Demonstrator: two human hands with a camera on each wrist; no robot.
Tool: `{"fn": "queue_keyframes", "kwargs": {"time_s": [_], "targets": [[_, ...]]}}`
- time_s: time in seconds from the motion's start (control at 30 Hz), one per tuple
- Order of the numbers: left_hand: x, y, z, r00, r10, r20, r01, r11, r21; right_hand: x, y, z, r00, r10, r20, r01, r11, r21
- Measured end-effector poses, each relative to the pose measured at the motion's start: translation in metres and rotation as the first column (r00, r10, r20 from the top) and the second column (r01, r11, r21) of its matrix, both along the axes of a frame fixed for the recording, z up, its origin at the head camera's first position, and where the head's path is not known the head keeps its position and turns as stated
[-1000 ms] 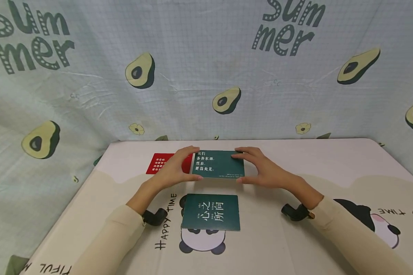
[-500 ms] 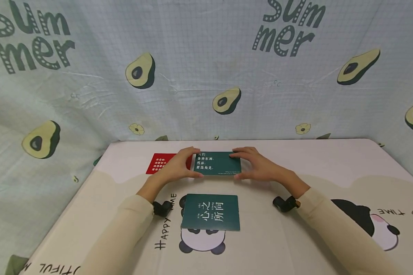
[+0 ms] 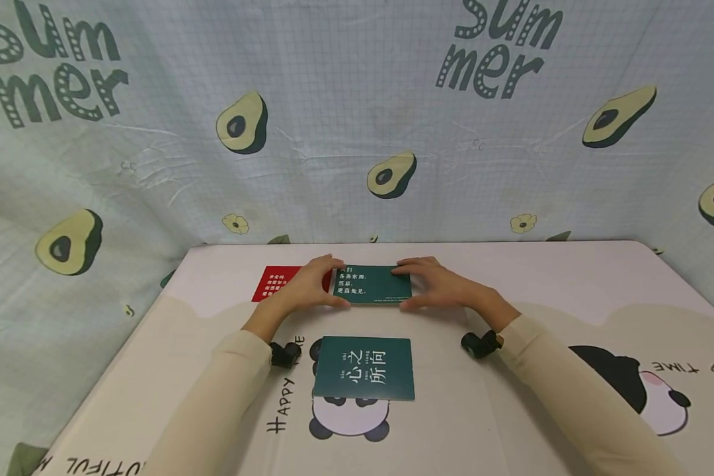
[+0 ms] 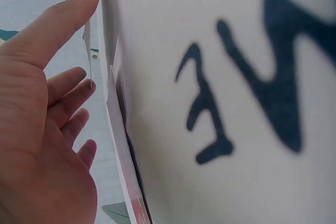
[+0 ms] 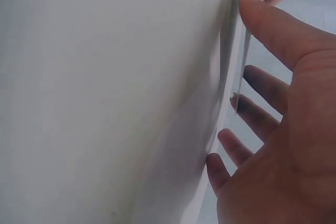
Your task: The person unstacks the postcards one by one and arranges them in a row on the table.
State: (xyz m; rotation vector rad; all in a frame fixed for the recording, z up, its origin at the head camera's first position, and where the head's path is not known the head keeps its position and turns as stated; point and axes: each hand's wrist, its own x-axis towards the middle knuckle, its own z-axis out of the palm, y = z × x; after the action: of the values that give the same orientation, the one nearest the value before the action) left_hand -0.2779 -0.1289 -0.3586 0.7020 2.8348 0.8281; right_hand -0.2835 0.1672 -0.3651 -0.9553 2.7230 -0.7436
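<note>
My right hand (image 3: 433,285) has shifted left, and the green postcard (image 3: 373,284) has moved that way and looks smaller, suggesting it is being lowered. My left hand (image 3: 305,287) pinches its left side, my right its right side; whether it touches the desk (image 3: 547,274) I cannot tell. A red postcard (image 3: 276,280) lies just left, partly hidden. A strip of desk separates mine from a panda-covering green card (image 3: 364,368); the far edge runs near, beyond my fingers, with more desk rightward.
</note>
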Motion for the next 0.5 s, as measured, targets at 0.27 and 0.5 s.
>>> {"fn": "queue_keyframes", "kwargs": {"time_s": [0.27,0.5], "targets": [[-0.0025,0.0008,-0.0029,1.0,0.017,0.007,-0.017,0.999,-0.027,-0.0001,-0.0036,0.0003,1.0,-0.014,0.021,0.013,0.999,0.04],[-0.0035,0.0015,-0.0028,1.0,0.015,-0.02,-0.017,0.996,-0.087,-0.0006,-0.0048,0.0,0.999,-0.029,0.035,0.027,0.998,0.056]]}}
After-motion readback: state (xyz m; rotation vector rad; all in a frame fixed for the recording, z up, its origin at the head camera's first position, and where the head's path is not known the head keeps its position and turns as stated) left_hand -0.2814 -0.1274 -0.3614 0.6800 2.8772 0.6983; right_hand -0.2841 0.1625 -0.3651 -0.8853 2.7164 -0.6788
